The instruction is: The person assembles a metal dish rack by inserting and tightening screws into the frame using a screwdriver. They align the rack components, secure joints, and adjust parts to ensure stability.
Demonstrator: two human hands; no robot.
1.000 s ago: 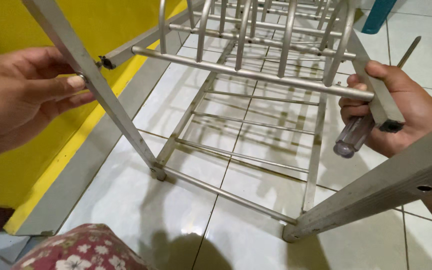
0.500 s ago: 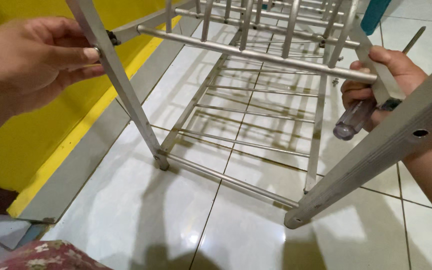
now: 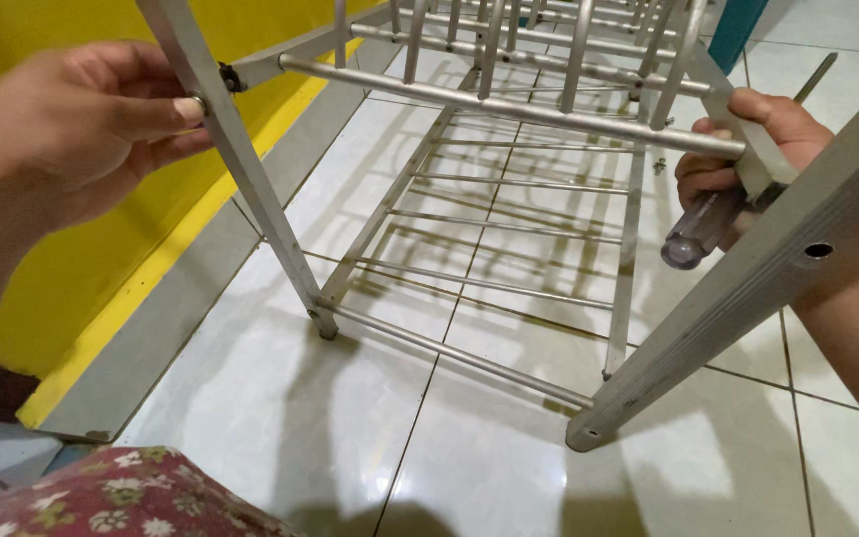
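Observation:
A silver metal rack frame (image 3: 509, 104) of bars and rods stands on the white tiled floor. My left hand (image 3: 82, 124) grips its left upright leg (image 3: 251, 199) near a black bolt, thumb pressed on the metal. My right hand (image 3: 748, 144) holds the right end of a cross bar together with a screwdriver (image 3: 703, 224), whose clear purple handle points down and whose shaft sticks up past the fingers. A second slanted leg (image 3: 738, 298) with a round hole crosses in front of my right forearm.
A yellow wall (image 3: 72, 288) with a grey skirting strip runs along the left. A floral red cushion (image 3: 101, 497) lies at the bottom left. Small screws (image 3: 660, 164) lie on the tiles under the rack. A teal object (image 3: 738, 30) stands at the top right.
The view has shifted closer and lower to the rack. My left hand slid up the left leg toward the bolt. My right hand keeps its hold on the bar and screwdriver.

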